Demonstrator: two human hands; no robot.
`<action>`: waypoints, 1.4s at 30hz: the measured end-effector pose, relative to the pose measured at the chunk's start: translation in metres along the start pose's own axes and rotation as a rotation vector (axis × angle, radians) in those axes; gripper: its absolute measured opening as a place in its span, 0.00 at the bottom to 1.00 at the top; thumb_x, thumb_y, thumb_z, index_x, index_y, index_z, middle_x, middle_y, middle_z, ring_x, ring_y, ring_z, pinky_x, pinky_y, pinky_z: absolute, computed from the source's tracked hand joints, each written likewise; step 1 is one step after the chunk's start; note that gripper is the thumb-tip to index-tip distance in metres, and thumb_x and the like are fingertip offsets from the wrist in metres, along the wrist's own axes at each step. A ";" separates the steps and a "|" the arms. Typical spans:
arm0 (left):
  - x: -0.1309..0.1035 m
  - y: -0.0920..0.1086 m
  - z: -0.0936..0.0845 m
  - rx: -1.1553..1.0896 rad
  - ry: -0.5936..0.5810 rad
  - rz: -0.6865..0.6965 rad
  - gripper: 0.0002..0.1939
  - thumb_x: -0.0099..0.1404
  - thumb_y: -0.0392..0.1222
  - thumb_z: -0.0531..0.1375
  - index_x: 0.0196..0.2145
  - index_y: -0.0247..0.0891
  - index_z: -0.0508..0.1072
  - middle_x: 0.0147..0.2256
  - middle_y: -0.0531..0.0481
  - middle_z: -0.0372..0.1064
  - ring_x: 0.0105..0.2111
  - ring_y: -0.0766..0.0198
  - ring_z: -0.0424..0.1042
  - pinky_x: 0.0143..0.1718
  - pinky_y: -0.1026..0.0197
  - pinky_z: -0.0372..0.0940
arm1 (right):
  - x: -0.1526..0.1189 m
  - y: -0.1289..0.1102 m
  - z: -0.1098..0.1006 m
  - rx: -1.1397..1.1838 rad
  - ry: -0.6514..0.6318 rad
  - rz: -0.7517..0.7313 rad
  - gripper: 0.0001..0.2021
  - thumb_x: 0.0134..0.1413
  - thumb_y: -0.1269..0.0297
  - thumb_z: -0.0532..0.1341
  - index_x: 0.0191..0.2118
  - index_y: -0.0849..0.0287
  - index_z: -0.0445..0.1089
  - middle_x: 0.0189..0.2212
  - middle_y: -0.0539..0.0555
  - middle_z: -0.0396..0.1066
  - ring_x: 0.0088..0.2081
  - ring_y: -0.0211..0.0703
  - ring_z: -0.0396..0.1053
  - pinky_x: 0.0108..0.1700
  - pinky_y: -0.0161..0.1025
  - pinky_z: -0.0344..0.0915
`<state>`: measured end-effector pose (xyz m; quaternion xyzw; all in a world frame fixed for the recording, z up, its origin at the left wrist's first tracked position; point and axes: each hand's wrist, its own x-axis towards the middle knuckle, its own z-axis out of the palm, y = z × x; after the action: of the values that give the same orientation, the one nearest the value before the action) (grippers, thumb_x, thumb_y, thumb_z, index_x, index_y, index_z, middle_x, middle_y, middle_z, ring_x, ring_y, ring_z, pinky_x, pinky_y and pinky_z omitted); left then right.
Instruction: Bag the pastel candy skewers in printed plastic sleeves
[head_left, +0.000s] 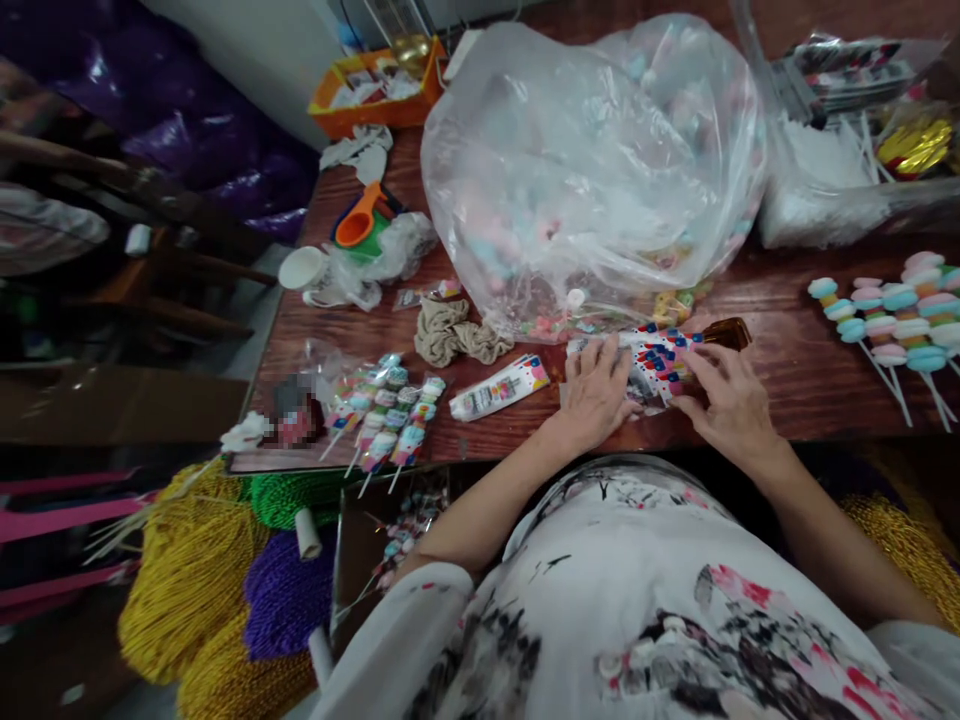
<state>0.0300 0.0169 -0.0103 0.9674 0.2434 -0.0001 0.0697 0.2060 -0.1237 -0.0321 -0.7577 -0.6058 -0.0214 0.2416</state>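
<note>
My left hand (596, 395) lies with its fingers stretched flat over printed plastic bags (656, 358) at the table's front edge. On their right side, my right hand (727, 400) touches the same bags with thumb and fingers apart. A brown see-through object (729, 332) sticks out beyond the bags; its kind is hard to make out. To the left of my hands is a small stack of printed packets (501, 388). Further left lie several wrapped marshmallow skewers (390, 425). Unwrapped marshmallow skewers (904, 310) rest at the right.
A big clear bag of marshmallows (570, 160) fills the back of the table (780, 385). Behind it stands an orange tray (330, 115). A white cup (303, 268), an orange scoop (360, 220) and a beige cloth (446, 330) are at left. Yellow cord bundles (191, 570) lie below.
</note>
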 end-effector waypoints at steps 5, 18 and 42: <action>0.019 -0.011 -0.010 0.001 -0.080 0.100 0.44 0.59 0.57 0.65 0.64 0.28 0.56 0.63 0.29 0.56 0.64 0.41 0.51 0.63 0.42 0.45 | 0.033 0.001 -0.006 -0.219 -0.232 -0.020 0.36 0.52 0.55 0.65 0.65 0.56 0.57 0.63 0.65 0.59 0.60 0.67 0.55 0.53 0.66 0.60; 0.011 -0.018 0.009 -0.150 0.003 0.174 0.38 0.64 0.45 0.60 0.66 0.29 0.51 0.56 0.31 0.61 0.56 0.45 0.60 0.55 0.44 0.54 | 0.018 -0.012 0.029 0.141 -0.171 -0.069 0.38 0.57 0.66 0.56 0.71 0.53 0.41 0.71 0.63 0.40 0.72 0.62 0.38 0.64 0.63 0.51; 0.006 -0.007 0.011 -0.067 0.084 0.240 0.35 0.64 0.37 0.54 0.67 0.34 0.50 0.52 0.36 0.64 0.52 0.49 0.63 0.55 0.44 0.55 | 0.018 -0.005 0.025 0.335 -0.002 0.046 0.47 0.51 0.65 0.65 0.72 0.53 0.38 0.69 0.63 0.49 0.69 0.60 0.49 0.67 0.63 0.52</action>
<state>0.0321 0.0246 -0.0220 0.9859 0.1283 0.0570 0.0914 0.1992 -0.0970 -0.0466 -0.7206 -0.5835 0.0862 0.3646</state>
